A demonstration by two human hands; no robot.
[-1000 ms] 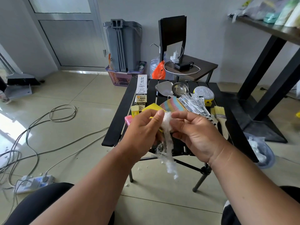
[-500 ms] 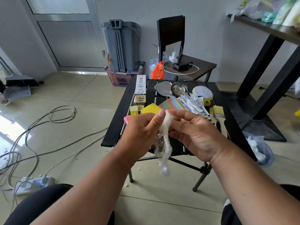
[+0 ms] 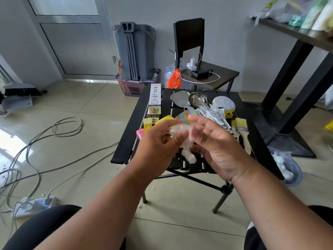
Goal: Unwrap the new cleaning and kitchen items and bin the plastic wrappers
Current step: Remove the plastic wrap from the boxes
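Table [image 3: 126, 141] beyond hands, brushes [image 3: 240, 127], spoons [image 3: 196, 101], possibly sponges [image 3: 166, 119]

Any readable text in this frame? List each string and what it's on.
".5": white box on the table, large digit; the mark before it is unclear.
"20PCS": same box, small line under the digit, barely legible.
Chinese characters above the digit on the box: too blurred to read.
Yellow label lower on the box: too small to read.
Printed sachets beside the ladle: print too small to read.
Nothing else legible.
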